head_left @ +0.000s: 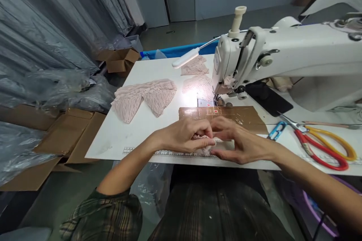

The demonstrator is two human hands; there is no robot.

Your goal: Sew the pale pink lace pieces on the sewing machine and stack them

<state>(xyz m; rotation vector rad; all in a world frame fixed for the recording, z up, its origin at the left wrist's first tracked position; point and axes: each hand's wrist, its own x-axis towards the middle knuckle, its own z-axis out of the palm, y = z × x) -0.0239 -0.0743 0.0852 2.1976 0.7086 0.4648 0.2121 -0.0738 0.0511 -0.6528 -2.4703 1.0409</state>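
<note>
At the table's front edge: both hands meet over a small pale-pink lace bundle (206, 151), just above the printed ruler scale (166, 154).
Left hand (192, 135): thumb and curled fingers pinch the bundle; part of the lace shows between them.
Right hand (240, 141): thumb and fingers curved and parted, tips at the bundle's other side; cannot tell whether they pinch it.
Brown strip (243, 116): flat on the white table (152, 128), just beyond the hands, glossy on top.
Sewing machine (305, 54): white, right of centre; needle area beyond the strip.
Lamp (186, 58): lit, its bright patch falling left of the needle area.
Lace panels (128, 107): pale pink, patterned, lying left of the machine.
Lace near needle (204, 87): under the lamp's glare; outline partly washed out.
Scissors (307, 146): one red handle, one yellow, right of the right hand; blue snips (276, 131) near their blades.
Black flat object (268, 98): on the table, beneath the machine arm.
Cardboard box (66, 135): flaps open, left of the table.
</note>
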